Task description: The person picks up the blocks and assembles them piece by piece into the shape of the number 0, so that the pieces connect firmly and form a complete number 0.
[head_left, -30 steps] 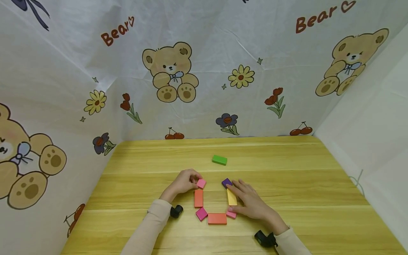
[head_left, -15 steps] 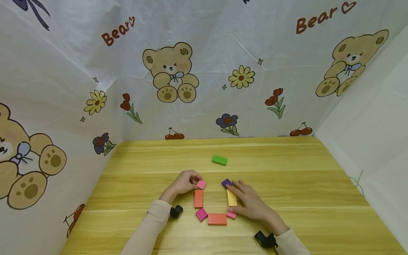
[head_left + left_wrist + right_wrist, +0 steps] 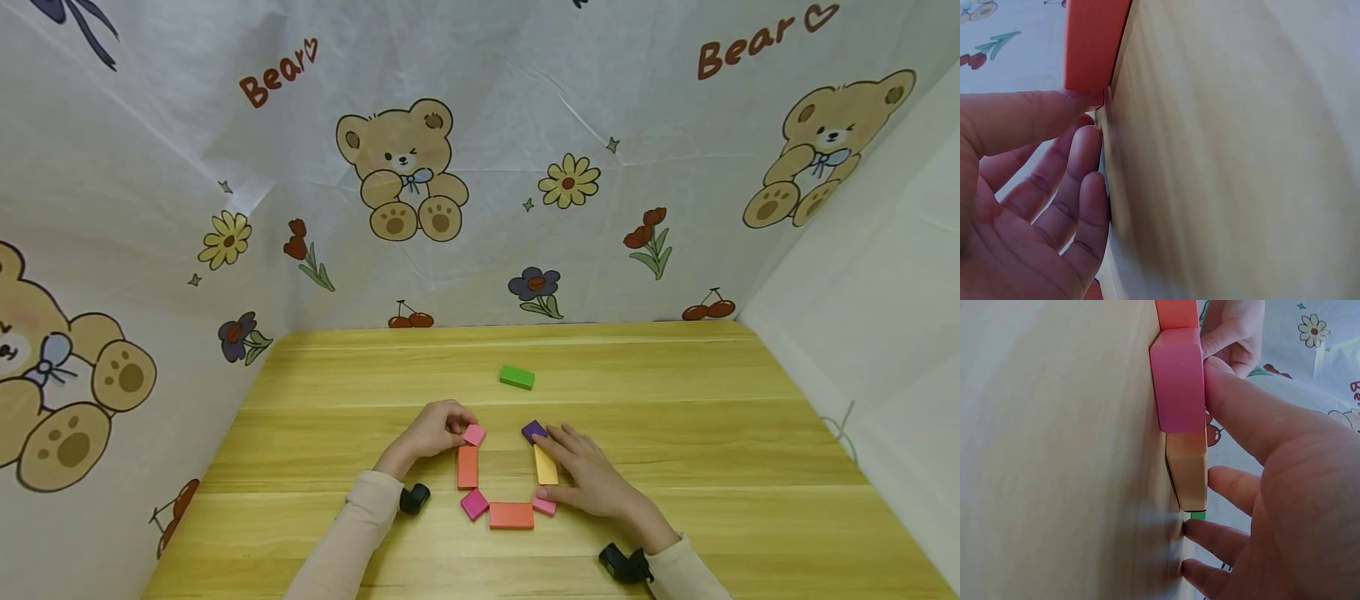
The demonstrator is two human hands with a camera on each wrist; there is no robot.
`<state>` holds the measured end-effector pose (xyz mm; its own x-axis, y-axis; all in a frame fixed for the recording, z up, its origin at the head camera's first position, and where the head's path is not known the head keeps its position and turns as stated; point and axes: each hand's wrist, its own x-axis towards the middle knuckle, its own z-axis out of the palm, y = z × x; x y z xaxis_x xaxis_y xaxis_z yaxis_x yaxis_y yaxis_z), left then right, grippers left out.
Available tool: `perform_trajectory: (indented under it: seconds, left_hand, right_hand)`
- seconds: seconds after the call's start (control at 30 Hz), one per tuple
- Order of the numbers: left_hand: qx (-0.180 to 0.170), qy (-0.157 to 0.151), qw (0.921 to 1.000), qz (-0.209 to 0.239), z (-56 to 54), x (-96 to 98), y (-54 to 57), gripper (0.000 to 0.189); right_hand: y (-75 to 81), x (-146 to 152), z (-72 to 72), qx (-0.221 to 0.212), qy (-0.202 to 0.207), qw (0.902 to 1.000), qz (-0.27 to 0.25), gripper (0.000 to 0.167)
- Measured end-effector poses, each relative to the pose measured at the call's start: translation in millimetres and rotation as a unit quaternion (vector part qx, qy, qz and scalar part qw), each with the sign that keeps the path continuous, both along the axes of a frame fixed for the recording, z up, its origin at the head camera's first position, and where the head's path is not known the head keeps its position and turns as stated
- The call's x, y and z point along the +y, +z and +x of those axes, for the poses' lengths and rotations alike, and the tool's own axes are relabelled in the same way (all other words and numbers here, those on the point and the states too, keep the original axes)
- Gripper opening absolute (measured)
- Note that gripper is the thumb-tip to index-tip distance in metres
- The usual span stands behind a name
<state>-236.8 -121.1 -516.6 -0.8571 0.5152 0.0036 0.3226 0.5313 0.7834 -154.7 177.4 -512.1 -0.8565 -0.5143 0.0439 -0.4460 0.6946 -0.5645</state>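
Note:
Several flat blocks form a U shape on the table. My left hand (image 3: 437,428) pinches a light pink block (image 3: 474,434) at the U's upper left end. Just below it lies an orange-red block (image 3: 467,467). A magenta block (image 3: 474,504) and another orange-red block (image 3: 512,516) make the bottom. My right hand (image 3: 592,475) lies with spread, fairly straight fingers over the right side. Its thumb touches a pink block (image 3: 1179,381), and a finger rests at the yellow block (image 3: 546,467). A purple block (image 3: 533,431) sits at the upper right end.
A green block (image 3: 517,377) lies apart, farther back on the wooden table (image 3: 337,375). Bear-printed cloth (image 3: 495,200) hangs behind and at the left. Black wrist cameras (image 3: 415,498) are worn on both wrists.

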Motion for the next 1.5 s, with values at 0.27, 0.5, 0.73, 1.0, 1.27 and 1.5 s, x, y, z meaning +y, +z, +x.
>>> perform_trajectory:
  seconds: [0.27,0.5,0.73,1.0,1.27,1.5]
  left_hand:
    - [-0.002,-0.002,1.0,0.003,4.2,-2.0,0.2,0.038]
    - [-0.006,-0.001,1.0,0.007,9.6,-4.7,-0.6,0.061]
    - [0.013,-0.006,0.9997,-0.018,15.1,-2.8,1.7,0.059]
    - [0.022,-0.007,0.9992,-0.034,18.6,-3.4,1.8,0.057]
    - [0.014,0.017,0.9993,-0.03,24.1,-4.8,1.0,0.055]
    - [0.006,0.057,0.9983,-0.008,35.9,-3.8,0.5,0.036]
  right_hand:
    - [0.4,-0.4,-0.2,-0.001,0.001,1.0,0.001,0.074]
    - [0.6,0.0,-0.8,-0.007,0.001,1.0,0.002,0.074]
    - [0.8,0.0,-0.8,-0.007,0.001,1.0,0.001,0.074]
    - [0.8,-0.3,-0.5,-0.006,0.001,1.0,0.001,0.074]
    - [0.2,-0.3,-0.4,-0.004,0.002,1.0,0.0,0.074]
    - [-0.3,0.1,-0.6,-0.003,0.003,1.0,0.0,0.075]
